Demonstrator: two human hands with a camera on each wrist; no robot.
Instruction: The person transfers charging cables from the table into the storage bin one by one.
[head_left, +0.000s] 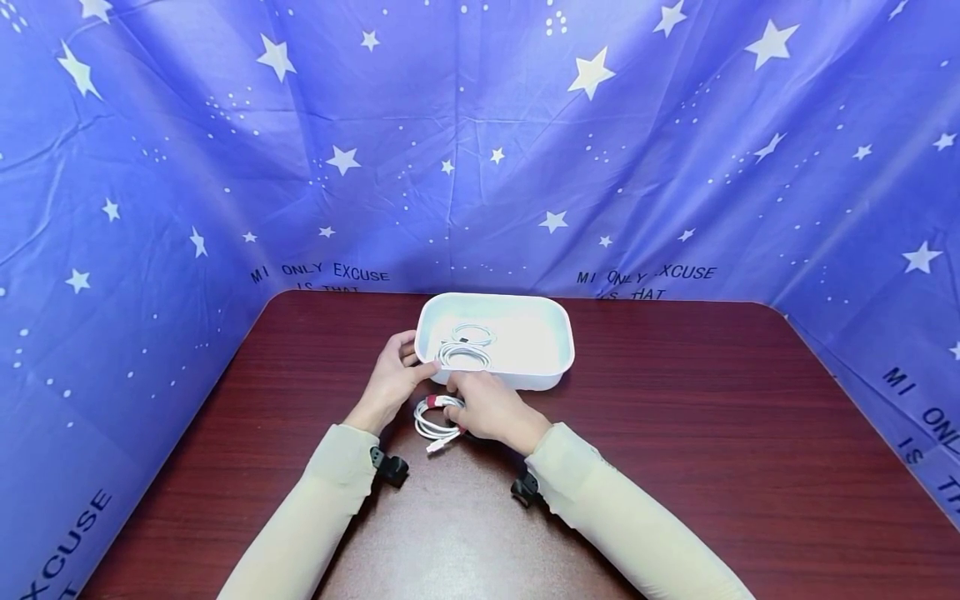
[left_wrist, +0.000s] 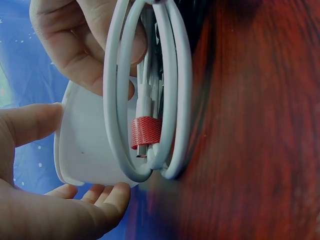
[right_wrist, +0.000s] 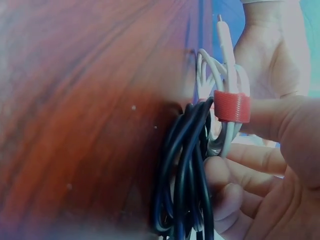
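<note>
A white plastic bin stands near the table's far edge, with coiled white cables in its left part. My left hand grips the bin's left end, thumb at the front corner and fingers along the outside wall. Just in front of the bin, my right hand holds a coiled white cable bundled with red straps. A coiled black cable lies against the right hand's fingers in the right wrist view. Whether those fingers grip the black coil as well, I cannot tell.
The dark red wooden table extends to both sides and toward me. Blue star-printed cloth hangs behind it and along both sides. Black camera straps sit on both wrists.
</note>
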